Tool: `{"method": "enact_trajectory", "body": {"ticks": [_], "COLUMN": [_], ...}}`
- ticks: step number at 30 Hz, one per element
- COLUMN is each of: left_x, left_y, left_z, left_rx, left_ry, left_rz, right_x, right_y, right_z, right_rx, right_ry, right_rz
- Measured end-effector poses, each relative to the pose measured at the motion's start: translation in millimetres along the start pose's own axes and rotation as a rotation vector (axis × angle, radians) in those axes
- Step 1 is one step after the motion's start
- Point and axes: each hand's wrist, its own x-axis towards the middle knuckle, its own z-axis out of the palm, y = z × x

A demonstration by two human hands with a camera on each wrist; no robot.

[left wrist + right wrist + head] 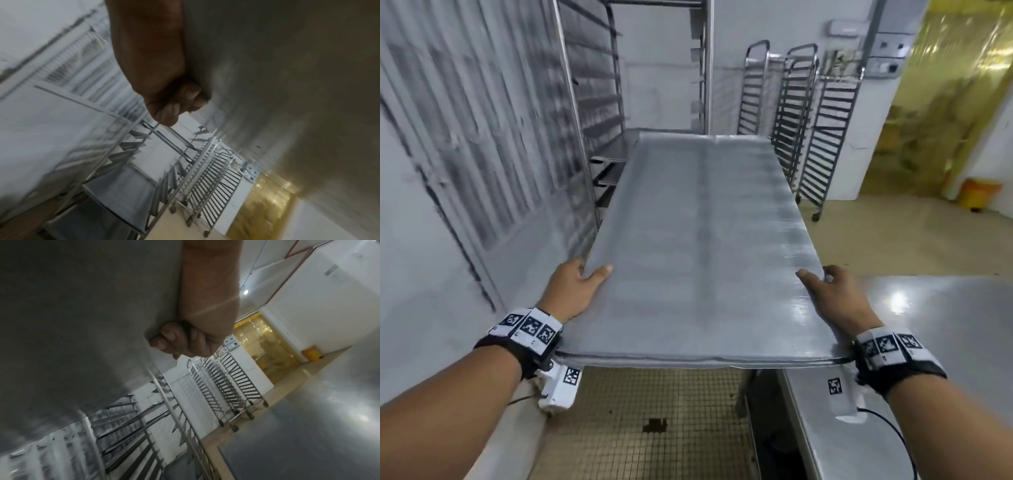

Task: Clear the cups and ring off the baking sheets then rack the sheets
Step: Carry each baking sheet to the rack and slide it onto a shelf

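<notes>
A large bare metal baking sheet (698, 246) is held level in the air in front of me, long side pointing away. My left hand (577, 289) grips its near left edge, thumb on top and fingers curled underneath (174, 105). My right hand (832, 294) grips the near right edge the same way, fingers curled beneath the sheet's underside (172, 340). A second sheet edge shows just under the first at the near end (688, 364). The tall tray rack (599, 113) stands just beyond the sheet's far left corner, with trays on its lower rails (123, 194). No cups or ring are in view.
A steel table (928, 325) lies at my right. Several narrow wheeled racks (808, 137) stand against the back wall. A slatted white wall (465, 137) runs along the left. A yellow strip curtain (945, 102) and a yellow bin (977, 195) are far right.
</notes>
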Motion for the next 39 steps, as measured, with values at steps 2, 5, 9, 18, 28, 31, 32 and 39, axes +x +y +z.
{"method": "enact_trajectory", "body": {"ticks": [2, 5, 9, 18, 28, 31, 32, 39], "left_x": [-1, -4, -6, 17, 85, 110, 118, 176], "left_y": [-18, -38, -65, -133, -177, -186, -188, -213], "left_z": [-14, -27, -35, -42, -45, -46, -46, -37], "left_rx": [0.012, 0.025, 0.051, 0.129, 0.121, 0.147, 0.157, 0.18], "left_ry": [0.031, 0.043, 0.025, -0.051, -0.089, -0.087, -0.086, -0.108], "left_rz": [-0.047, -0.119, -0.179, -0.312, -0.326, -0.295, -0.283, -0.273], "right_x": [5, 13, 18, 36, 69, 81, 85, 119], "right_y": [-11, -13, -14, -2, -27, -33, -36, -45], "right_z": [22, 54, 91, 155, 207, 224, 229, 260], "right_rx": [-0.02, -0.014, -0.024, -0.041, -0.089, -0.092, -0.101, -0.144], "right_ry": [-0.051, -0.107, -0.189, -0.266, -0.26, -0.226, -0.222, -0.227], "right_rz": [-0.021, -0.023, -0.015, 0.064, 0.085, 0.059, 0.05, 0.094]}}
